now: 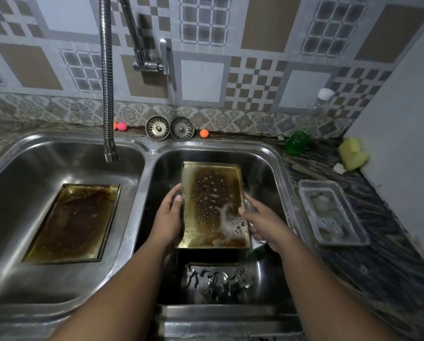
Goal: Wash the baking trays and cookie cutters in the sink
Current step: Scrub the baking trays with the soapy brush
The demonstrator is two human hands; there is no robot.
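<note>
A stained, soapy baking tray (206,193) is held up over the right sink basin (267,163). My left hand (169,215) grips its left edge, thumb on the inside. My right hand (260,222) grips the right edge near the foam; something green shows just beneath this hand. A second dirty tray (73,222) lies flat in the left basin (21,173). Several metal cookie cutters (218,281) lie on the bottom of the right basin, below the held tray. Another dark tray edge (213,263) shows under the held one.
A flexible faucet hose (107,94) hangs over the left basin. Two sink strainers (169,127) and small coloured balls (203,133) sit on the back ledge. On the right counter stand a green soap bottle (298,141), yellow sponges (352,153) and a clear soapy container (334,212).
</note>
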